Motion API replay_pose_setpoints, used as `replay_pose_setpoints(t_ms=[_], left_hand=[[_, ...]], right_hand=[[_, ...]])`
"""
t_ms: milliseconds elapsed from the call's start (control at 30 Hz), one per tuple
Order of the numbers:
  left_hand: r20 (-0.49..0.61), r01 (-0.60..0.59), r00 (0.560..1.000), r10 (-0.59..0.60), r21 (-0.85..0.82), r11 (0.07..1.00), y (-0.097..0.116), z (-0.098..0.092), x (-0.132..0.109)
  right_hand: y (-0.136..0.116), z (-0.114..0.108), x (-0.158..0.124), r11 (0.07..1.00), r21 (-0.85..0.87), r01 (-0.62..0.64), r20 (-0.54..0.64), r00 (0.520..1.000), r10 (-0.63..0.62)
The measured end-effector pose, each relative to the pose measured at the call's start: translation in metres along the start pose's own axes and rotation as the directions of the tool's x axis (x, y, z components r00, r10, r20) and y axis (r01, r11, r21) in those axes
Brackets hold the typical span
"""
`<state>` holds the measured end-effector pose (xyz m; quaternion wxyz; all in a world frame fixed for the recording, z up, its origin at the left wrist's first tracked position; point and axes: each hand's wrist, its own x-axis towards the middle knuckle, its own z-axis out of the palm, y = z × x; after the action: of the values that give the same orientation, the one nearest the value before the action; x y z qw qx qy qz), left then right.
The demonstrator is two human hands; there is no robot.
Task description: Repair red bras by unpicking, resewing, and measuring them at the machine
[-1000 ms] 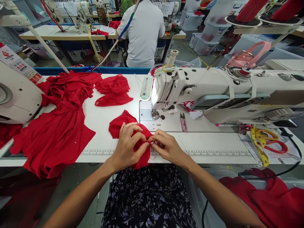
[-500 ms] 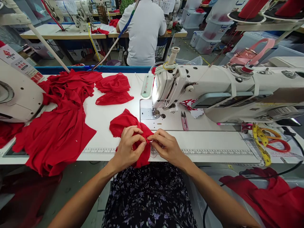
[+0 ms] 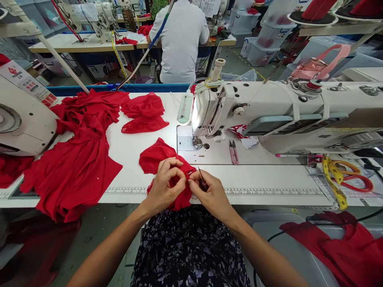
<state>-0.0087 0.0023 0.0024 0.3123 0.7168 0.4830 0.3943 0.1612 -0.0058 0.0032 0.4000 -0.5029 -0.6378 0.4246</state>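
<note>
A gathered piece of red fabric lies at the table's front edge, before the sewing machine's needle area. My left hand pinches it between thumb and fingertips. Close beside, my right hand has thumb and forefinger pressed together at the fabric's edge. A dark tool with a thin point sticks up from within the right hand's curled fingers; its exact kind is mostly hidden. Pink-handled thread snips rest on the machine bed, apart from both hands.
The sewing machine spans the right side. A heap of red cloth lies left, with a smaller red piece behind. A yellow tape measure and orange-handled scissors lie right. A person in white sits beyond the table.
My right hand has turned slightly, so the dark pointed tool in it now shows. My left hand still pinches the fabric in nearly the same place. The view has shifted a little.
</note>
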Motion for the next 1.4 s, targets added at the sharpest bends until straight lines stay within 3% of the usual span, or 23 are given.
replay_pose_setpoints(t_ms=[267,467,700,967,1233,1400], left_hand=[[0.063,0.147,0.988,-0.138,-0.16,0.976,-0.009,0.004,0.0],[0.148,0.163,0.978,-0.144,-0.129,0.978,-0.008,-0.002,0.002],[0.136,0.156,0.981,-0.139,-0.122,0.98,-0.008,0.001,0.004],[0.053,-0.011,0.999,0.005,0.104,0.995,-0.001,0.003,-0.005],[0.093,-0.06,0.994,0.054,0.062,0.996,-0.003,-0.001,-0.001],[0.129,-0.095,0.988,0.079,0.118,0.989,-0.008,0.004,-0.001]], right_hand=[[0.002,-0.001,0.002,0.996,0.068,-0.052,0.047,0.998,0.048],[0.002,-0.01,0.005,0.966,0.215,-0.141,0.183,0.978,0.102],[0.001,-0.014,0.007,0.942,0.277,-0.192,0.232,0.964,0.128],[0.005,-0.013,0.007,0.963,0.227,-0.146,0.192,0.976,0.102],[0.007,-0.018,0.011,0.986,0.13,-0.108,0.208,0.975,0.08],[0.005,-0.027,0.008,0.997,-0.076,-0.024,0.227,0.973,0.041]])
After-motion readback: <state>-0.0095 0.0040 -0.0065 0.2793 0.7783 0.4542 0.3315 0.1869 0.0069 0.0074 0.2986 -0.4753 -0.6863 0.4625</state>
